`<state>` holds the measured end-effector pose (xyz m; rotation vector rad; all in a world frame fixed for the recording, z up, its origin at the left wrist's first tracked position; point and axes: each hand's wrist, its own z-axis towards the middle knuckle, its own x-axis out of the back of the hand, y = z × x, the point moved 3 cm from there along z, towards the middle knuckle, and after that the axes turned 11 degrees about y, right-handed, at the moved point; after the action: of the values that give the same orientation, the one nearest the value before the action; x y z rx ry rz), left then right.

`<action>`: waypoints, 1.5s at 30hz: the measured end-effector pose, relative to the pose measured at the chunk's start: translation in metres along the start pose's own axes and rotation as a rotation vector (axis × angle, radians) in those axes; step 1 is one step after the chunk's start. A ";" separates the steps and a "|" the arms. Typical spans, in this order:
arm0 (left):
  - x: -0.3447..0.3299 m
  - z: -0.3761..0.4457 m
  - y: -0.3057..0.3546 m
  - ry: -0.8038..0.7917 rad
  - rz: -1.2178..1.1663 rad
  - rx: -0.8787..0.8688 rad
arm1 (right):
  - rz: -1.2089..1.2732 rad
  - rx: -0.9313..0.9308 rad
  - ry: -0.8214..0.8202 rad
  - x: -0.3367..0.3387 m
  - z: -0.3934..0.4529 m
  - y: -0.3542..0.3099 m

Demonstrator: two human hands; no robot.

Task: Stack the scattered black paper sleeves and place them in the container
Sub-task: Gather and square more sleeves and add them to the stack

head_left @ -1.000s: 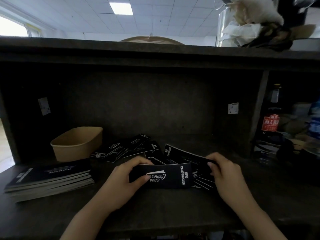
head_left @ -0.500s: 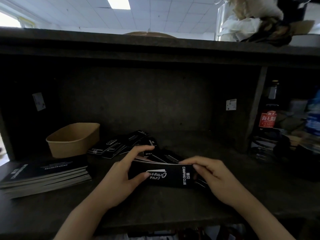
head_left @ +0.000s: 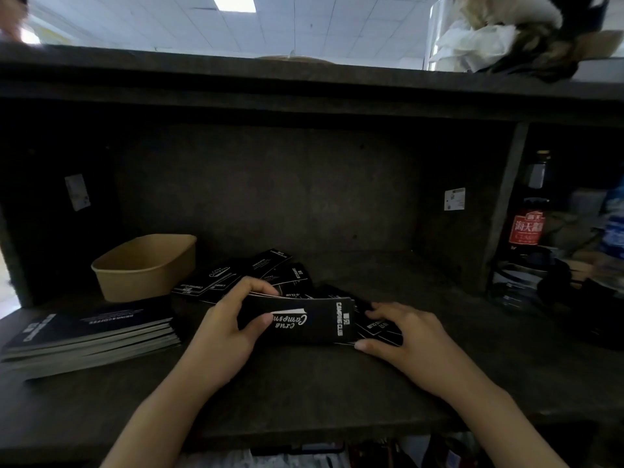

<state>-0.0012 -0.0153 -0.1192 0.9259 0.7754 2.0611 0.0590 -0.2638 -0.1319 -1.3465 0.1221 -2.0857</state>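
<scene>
My left hand [head_left: 221, 327] grips a small stack of black paper sleeves [head_left: 304, 320] with white lettering, thumb on the front, fingers over the top edge. My right hand [head_left: 401, 336] lies over more loose sleeves [head_left: 378, 327] on the shelf just right of that stack, fingers spread and lightly curled on them. Several other sleeves [head_left: 243, 273] are scattered behind my left hand. A tan paper container [head_left: 145, 265] stands empty at the back left.
A pile of dark booklets [head_left: 91, 336] lies at the left front of the dark shelf [head_left: 304, 393]. A divider [head_left: 503, 211] closes the compartment on the right, with a bottle [head_left: 526, 224] and clutter beyond it. A low shelf board [head_left: 304, 82] hangs overhead.
My right hand laid a sleeve onto the held stack, then moved down and right onto the loose sleeves beside it. My left hand kept hold of the stack.
</scene>
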 end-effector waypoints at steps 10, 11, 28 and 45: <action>-0.005 -0.002 -0.001 -0.116 0.025 0.050 | 0.031 0.010 0.097 0.005 -0.001 0.000; -0.004 -0.002 0.000 -0.120 0.033 0.045 | 0.032 0.024 0.128 0.007 -0.001 0.000; -0.006 -0.007 0.013 -0.172 0.053 -0.059 | 0.491 0.033 0.246 0.028 -0.006 -0.010; -0.008 -0.008 0.017 -0.222 0.099 -0.161 | 0.526 0.089 0.009 0.023 -0.009 -0.015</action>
<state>-0.0102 -0.0328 -0.1139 1.0972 0.4479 2.0269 0.0381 -0.2673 -0.1122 -1.1050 0.3441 -1.6334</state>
